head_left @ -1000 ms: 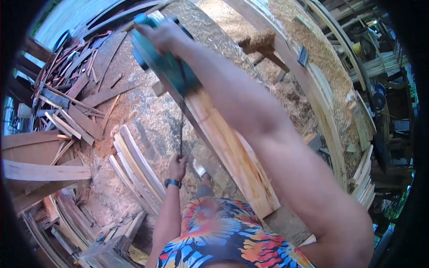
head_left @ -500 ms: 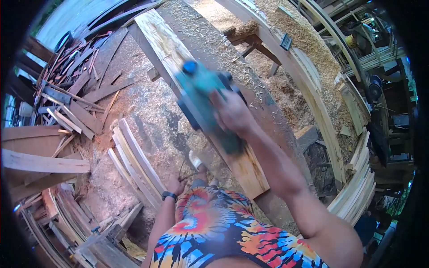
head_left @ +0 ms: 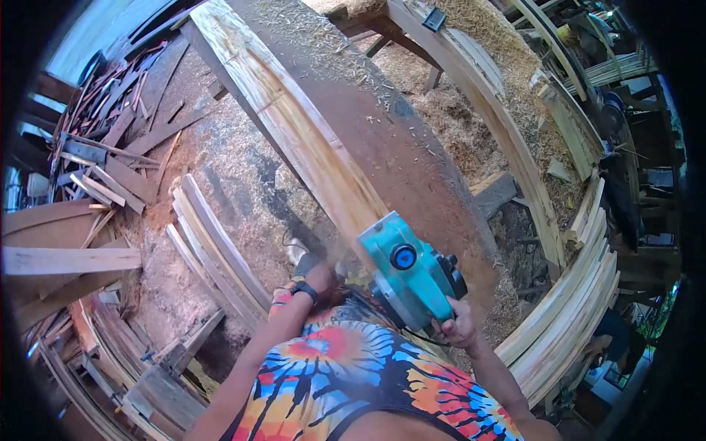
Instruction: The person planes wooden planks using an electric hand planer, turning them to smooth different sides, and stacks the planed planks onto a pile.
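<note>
From here, my right hand (head_left: pixel 460 325) curls in a grip; my left hand (head_left: pixel 321 279) looks blurred, left forearm (head_left: pixel 273 334) slanting forward.

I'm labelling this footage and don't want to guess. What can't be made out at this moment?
- Electric planer: head view, its sole is hidden beneath its own body.
- Timber plank: head view, its near end is hidden by the planer.
- Left hand: head view, blur and its angle hide whether it grips anything.
- Dark wristband: head view, too small to read any dial.
</note>
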Tool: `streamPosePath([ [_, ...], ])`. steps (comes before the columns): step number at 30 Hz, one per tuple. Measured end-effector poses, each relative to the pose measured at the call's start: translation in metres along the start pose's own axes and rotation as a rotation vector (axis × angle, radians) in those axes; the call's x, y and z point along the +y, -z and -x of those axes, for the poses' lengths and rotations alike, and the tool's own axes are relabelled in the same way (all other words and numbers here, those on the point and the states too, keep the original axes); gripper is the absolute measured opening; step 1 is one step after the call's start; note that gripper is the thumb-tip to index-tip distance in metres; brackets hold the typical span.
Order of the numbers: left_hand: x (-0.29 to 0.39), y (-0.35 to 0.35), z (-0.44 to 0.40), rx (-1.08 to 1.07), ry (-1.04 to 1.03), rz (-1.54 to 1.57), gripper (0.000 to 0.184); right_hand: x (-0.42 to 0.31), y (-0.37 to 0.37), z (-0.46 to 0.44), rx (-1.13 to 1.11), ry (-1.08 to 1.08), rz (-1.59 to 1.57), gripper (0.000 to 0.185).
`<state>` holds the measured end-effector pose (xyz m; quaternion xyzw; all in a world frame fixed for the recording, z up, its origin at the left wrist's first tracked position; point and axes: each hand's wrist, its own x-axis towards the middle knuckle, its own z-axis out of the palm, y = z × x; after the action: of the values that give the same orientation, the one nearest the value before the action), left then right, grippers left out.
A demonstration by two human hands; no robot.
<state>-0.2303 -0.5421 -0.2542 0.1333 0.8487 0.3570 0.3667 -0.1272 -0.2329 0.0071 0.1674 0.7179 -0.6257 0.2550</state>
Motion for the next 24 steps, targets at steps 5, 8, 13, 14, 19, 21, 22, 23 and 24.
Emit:
streamPosePath([
  [5,-0.001,0.038,-0.001,-0.063,-0.040,-0.090,0.018,-0.022,-0.005,-0.038,-0.026,0.051,0.020,0.091],
  [8,-0.034,0.049,-0.004,0.020,0.013,-0.041,0.016,-0.058,-0.017,-0.075,-0.048,0.097,-0.004,0.088],
  [13,-0.044,0.086,-0.005,0.155,0.082,0.074,0.013,-0.114,-0.034,-0.149,-0.096,0.116,-0.026,0.084],
  [14,-0.051,0.093,-0.010,0.135,0.096,0.083,0.013,-0.132,-0.040,-0.165,-0.104,0.121,-0.019,0.084],
  [19,-0.082,0.124,-0.040,0.068,0.107,0.128,0.014,-0.200,-0.069,-0.250,-0.102,0.106,-0.032,0.083],
  [21,-0.088,0.144,-0.052,0.028,0.125,0.156,0.014,-0.225,-0.080,-0.284,-0.097,0.120,-0.030,0.082],
  [22,-0.092,0.157,-0.059,0.005,0.135,0.162,0.014,-0.241,-0.087,-0.302,-0.096,0.120,-0.036,0.082],
  [23,-0.097,0.168,-0.065,-0.018,0.146,0.168,0.014,-0.258,-0.094,-0.318,-0.097,0.120,-0.043,0.081],
  [24,-0.100,0.179,-0.069,-0.001,0.170,0.203,0.015,-0.272,-0.101,-0.334,-0.096,0.119,-0.056,0.080],
])
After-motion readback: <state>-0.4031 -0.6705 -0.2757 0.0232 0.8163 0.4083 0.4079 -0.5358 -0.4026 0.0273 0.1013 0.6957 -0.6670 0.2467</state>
